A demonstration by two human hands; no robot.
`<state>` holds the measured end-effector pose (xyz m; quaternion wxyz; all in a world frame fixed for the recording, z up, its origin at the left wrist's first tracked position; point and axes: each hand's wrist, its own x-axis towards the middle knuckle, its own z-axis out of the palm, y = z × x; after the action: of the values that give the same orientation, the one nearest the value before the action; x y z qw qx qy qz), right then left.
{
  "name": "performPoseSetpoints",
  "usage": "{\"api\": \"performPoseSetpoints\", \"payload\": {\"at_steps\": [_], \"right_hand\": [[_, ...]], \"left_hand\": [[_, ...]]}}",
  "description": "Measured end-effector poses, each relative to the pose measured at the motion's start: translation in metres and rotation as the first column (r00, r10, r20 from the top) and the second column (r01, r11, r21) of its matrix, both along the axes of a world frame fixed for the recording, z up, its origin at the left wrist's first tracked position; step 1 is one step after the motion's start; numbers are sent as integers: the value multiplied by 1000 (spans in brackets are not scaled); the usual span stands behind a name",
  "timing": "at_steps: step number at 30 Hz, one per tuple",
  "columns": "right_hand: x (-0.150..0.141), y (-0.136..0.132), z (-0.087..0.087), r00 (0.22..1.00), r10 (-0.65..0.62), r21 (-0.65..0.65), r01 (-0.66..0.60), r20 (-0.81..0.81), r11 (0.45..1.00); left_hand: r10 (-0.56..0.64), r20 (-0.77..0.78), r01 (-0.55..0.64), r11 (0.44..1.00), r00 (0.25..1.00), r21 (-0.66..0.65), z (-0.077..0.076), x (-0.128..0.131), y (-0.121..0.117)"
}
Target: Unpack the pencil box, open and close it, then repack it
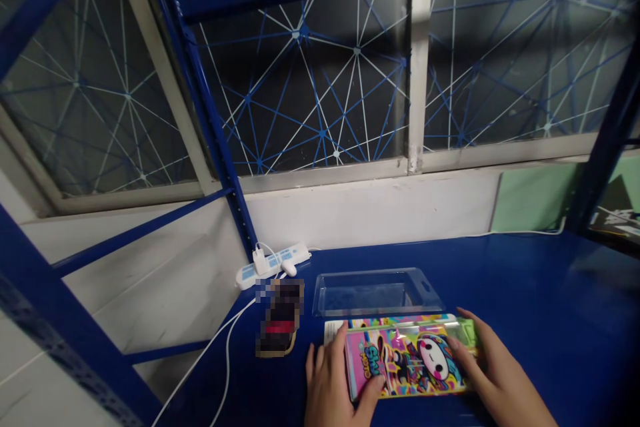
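The cartoon-printed pack [407, 360] is held down on the blue bench [530, 280], just before a clear plastic tray [377, 293], pinched in the left hand's [337, 383] grip, the right hand's [495, 367] grip spread wide across it.

Bare left hand [333, 387] and bare right hand [495, 367] low in the frame, both slender with tapering fingers. Bare right forearm [537, 410] narrowing toward the wrist at the lower right edge.

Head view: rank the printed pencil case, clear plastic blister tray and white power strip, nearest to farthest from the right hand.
1. Printed pencil case: directly under the right hand, touching it.
2. Clear plastic blister tray: just behind the case.
3. White power strip: farthest, back left by the wall.
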<state>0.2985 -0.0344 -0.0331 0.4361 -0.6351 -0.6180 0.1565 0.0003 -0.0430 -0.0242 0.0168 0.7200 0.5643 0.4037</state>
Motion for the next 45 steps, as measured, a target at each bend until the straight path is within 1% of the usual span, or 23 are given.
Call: {"api": "performPoseSetpoints", "payload": {"at_steps": [2, 4, 6, 8, 10, 13, 16, 18, 21, 23, 26, 28, 30, 35, 39, 42, 45], "right_hand": [[1, 2, -4, 996, -21, 61, 16, 91, 998], [2, 5, -6, 984, -17, 110, -3, 177, 994], [2, 6, -7, 964, 5, 121, -39, 265, 992], [2, 7, -6, 943, 23, 117, -66, 331, 991], [2, 7, -4, 930, 37, 119, -86, 365, 989], [4, 5, 1, 904, 84, 131, -152, 420, 980], [2, 5, 10, 843, 118, 140, -223, 525, 965], [-5, 8, 19, 792, 147, 137, -279, 592, 951], [-26, 16, 30, 745, 171, 146, -339, 645, 929], [-46, 21, 35, 742, 183, 143, -352, 645, 925], [-72, 27, 39, 760, 206, 127, -354, 616, 927], [-82, 29, 40, 769, 206, 129, -350, 606, 928], [-85, 31, 40, 762, 203, 133, -354, 615, 926], [-80, 35, 34, 748, 188, 152, -361, 637, 920], [-81, 37, 30, 752, 174, 165, -353, 636, 921], [-83, 37, 32, 757, 162, 174, -343, 633, 923], [-83, 36, 35, 759, 152, 182, -336, 633, 924]], "left_hand": [[-11, -8, 11, 1000, 1000, -23, -1, -3, 2], [-27, -23, 26, 998, 999, -62, -3, -7, 5], [-88, -40, 82, 986, 995, -144, -3, -10, 8], [-151, -31, 138, 958, 988, -252, 0, -12, 10], [-165, 7, 158, 928, 986, -336, 5, -13, 9], [-158, 89, 181, 887, 983, -425, 18, -13, 7], [-166, 171, 230, 836, 971, -497, 31, -13, 4], [-168, 217, 258, 823, 962, -506, 35, -13, 3], [-191, 247, 292, 824, 950, -486, 34, -14, 4], [-218, 216, 299, 819, 952, -490, 30, -14, 8], [-273, 166, 320, 801, 947, -505, 23, -15, 12], [-286, 168, 332, 810, 943, -483, 20, -16, 14], [-284, 182, 337, 828, 941, -447, 18, -17, 13], [-256, 239, 332, 866, 937, -374, 13, -14, 9], [-209, 255, 294, 884, 944, -364, 12, -11, 7], [-180, 247, 268, 881, 952, -390, 17, -10, 7], [-179, 231, 266, 857, 956, -440, 23, -9, 7]]}}
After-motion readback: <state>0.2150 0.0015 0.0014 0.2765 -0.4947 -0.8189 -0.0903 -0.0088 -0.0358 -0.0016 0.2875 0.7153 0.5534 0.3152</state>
